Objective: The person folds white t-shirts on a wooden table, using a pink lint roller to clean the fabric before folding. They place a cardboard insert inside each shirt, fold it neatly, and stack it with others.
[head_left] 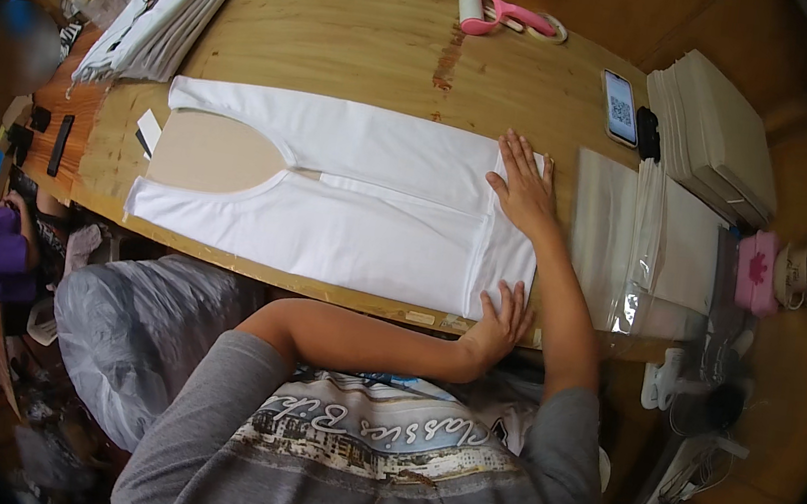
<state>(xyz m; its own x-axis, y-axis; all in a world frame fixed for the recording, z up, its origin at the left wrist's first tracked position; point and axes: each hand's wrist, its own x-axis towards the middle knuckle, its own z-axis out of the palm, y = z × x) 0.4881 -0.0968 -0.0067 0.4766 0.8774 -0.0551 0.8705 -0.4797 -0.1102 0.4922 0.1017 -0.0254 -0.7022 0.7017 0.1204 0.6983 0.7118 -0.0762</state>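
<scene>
A folded white shirt (375, 234) lies flat across the table, its two long sides meeting along a seam in the middle. At its left end a beige board (214, 153) shows through the curved opening. My right hand (527, 189) rests on the far corner of the shirt's right end, fingers stretched out. Nearer to me, my left hand (500, 326) lies on the near corner of the same end, its fingers spread and flat. Under both palms the cloth forms a band with a crease along it. Neither hand grips anything.
A stack of printed white shirts (165, 16) stands at the far left. A pink-handled lint roller (498, 12) lies at the back. To the right are a phone (620, 107), a pile of beige boards (710, 139) and clear plastic bags (600, 226). A pink box (755, 273) sits beyond.
</scene>
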